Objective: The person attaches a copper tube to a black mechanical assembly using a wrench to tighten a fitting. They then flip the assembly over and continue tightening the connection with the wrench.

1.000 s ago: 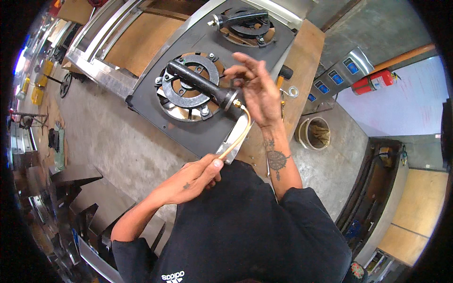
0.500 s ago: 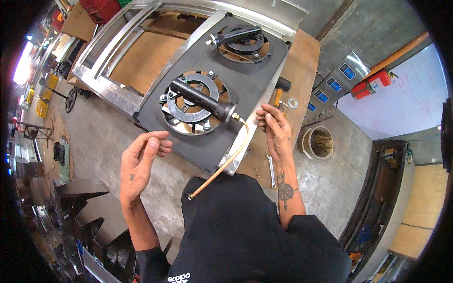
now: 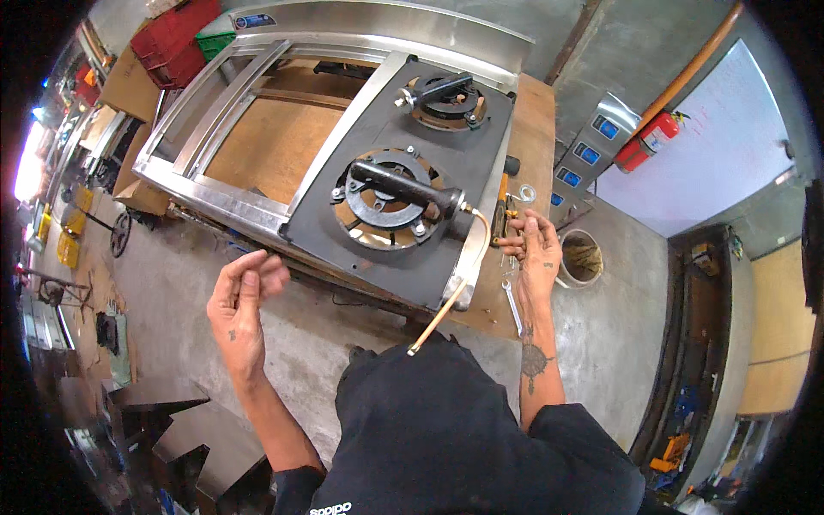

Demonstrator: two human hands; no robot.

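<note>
A black cast-iron burner (image 3: 390,190) with a long black tube sits over the near opening of a dark grey plate (image 3: 343,257) on a stainless steel stove frame (image 3: 232,197). From a fitting at the tube's end, a thin copper pipe (image 3: 446,311) bends down to a free end near my shirt. My left hand (image 3: 245,296) hangs in the air left of the plate, fingers loosely bent and holding nothing. Over the board right of the stove is my right hand (image 3: 536,249), fingers half curled and apart beside an orange-and-black handled tool (image 3: 500,210). Nothing shows clearly in its grip.
A wrench (image 3: 512,307) and a white coil (image 3: 526,194) lie on the wooden board (image 3: 536,129). A second burner (image 3: 446,99) sits at the far end of the plate. A bucket (image 3: 581,259) stands on the floor at right; a fire extinguisher (image 3: 648,142) stands beyond.
The view has shifted, so the stove sits lower and further right. My right hand has moved from beside the pipe fitting to the tools on the board. My left hand is further from the plate.
</note>
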